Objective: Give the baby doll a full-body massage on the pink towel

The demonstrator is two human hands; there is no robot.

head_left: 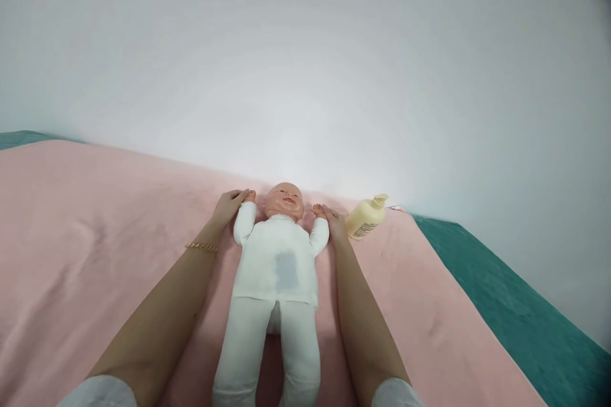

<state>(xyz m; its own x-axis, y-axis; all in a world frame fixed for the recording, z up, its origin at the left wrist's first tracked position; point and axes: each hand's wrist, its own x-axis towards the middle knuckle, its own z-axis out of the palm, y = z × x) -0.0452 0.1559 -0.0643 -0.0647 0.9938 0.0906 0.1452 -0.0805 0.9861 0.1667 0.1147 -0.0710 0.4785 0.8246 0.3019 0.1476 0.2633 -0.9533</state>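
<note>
A baby doll [274, 254] in a white long-sleeved top and white trousers lies on its back, head toward the wall, both arms bent upward. A grey rectangular patch [286, 269] shows on its top. My left hand [230, 205], below a gold bracelet [202, 247], has its fingers closed on the doll's hand on the left of the picture. On the other side, my right hand [335, 222] grips the doll's other hand with fingers and thumb. Just right of that hand stands a pale yellow pump bottle [366, 219], its label partly visible.
Under the doll spreads a pink blanket [105, 216] with soft creases at the left. A green surface [506, 299] shows past its right edge and at the far left. Behind everything rises a plain whitish wall [305, 63].
</note>
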